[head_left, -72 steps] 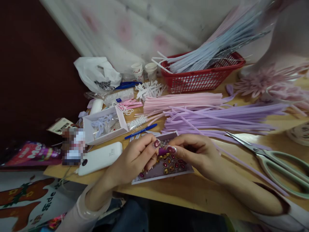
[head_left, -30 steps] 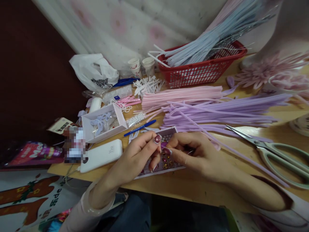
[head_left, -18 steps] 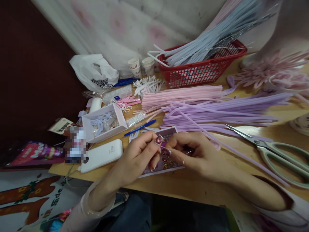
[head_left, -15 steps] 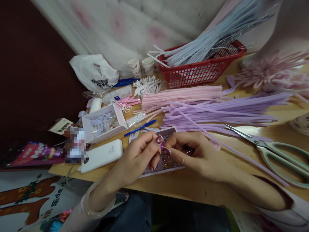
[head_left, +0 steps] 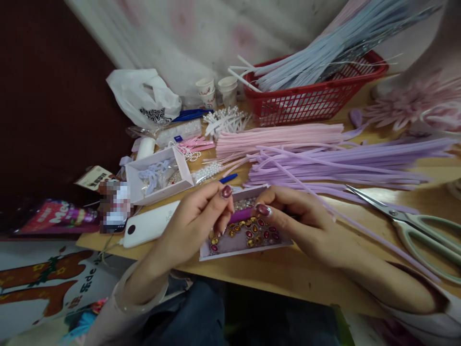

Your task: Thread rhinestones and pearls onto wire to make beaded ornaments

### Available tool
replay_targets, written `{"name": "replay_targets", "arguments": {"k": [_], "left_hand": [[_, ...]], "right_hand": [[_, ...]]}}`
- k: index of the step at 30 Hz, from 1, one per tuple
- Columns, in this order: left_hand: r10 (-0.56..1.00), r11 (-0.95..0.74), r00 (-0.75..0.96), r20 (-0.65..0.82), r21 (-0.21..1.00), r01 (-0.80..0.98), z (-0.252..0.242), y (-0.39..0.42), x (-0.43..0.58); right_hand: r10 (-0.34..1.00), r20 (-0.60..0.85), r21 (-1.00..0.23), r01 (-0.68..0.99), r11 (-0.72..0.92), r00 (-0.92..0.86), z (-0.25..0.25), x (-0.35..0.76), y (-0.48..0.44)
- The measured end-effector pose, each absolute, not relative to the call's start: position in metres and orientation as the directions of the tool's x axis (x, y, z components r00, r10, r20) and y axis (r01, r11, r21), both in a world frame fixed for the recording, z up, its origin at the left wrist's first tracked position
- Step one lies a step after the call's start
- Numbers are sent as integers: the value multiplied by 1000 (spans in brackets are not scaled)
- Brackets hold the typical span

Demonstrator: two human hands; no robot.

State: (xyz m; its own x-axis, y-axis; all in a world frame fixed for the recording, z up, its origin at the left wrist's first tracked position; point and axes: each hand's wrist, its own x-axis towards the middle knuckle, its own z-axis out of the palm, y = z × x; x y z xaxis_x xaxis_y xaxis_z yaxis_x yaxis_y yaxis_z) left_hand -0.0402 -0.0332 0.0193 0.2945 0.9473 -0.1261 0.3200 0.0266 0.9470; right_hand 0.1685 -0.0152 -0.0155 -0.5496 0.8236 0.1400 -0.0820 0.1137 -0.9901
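Note:
A short stretch of darker purple pipe cleaner (head_left: 241,215) runs between my two hands. My left hand (head_left: 202,214) pinches its left end, thumb pressed against the curled fingers. At the other end my right hand (head_left: 297,218) grips it between thumb and bent fingers. Directly below both hands lies a shallow pale box (head_left: 248,252) holding red and amber gem pieces (head_left: 256,231) and small clear beads. My fingers cover parts of the box and both ends of the purple piece.
Large scissors (head_left: 399,215) lie open at the right. Behind my hands are lilac pipe cleaners (head_left: 345,163), pink pipe cleaners (head_left: 281,139) and a red basket (head_left: 306,103). To the left are a white power bank (head_left: 149,225), a second box (head_left: 162,190) and a plastic bag (head_left: 140,93).
My hands have moved apart, exposing the purple pipe cleaner between them and more of the gem box. The whole view has shifted slightly.

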Motion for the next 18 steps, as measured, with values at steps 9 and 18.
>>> {"name": "replay_targets", "arguments": {"k": [9, 18], "left_hand": [[723, -504, 659, -208, 493, 709, 11, -22, -54], [642, -600, 725, -250, 425, 678, 5, -13, -47]], "right_hand": [[895, 163, -985, -119, 125, -415, -28, 170, -17], [913, 89, -994, -91, 57, -398, -23, 169, -19]]}}
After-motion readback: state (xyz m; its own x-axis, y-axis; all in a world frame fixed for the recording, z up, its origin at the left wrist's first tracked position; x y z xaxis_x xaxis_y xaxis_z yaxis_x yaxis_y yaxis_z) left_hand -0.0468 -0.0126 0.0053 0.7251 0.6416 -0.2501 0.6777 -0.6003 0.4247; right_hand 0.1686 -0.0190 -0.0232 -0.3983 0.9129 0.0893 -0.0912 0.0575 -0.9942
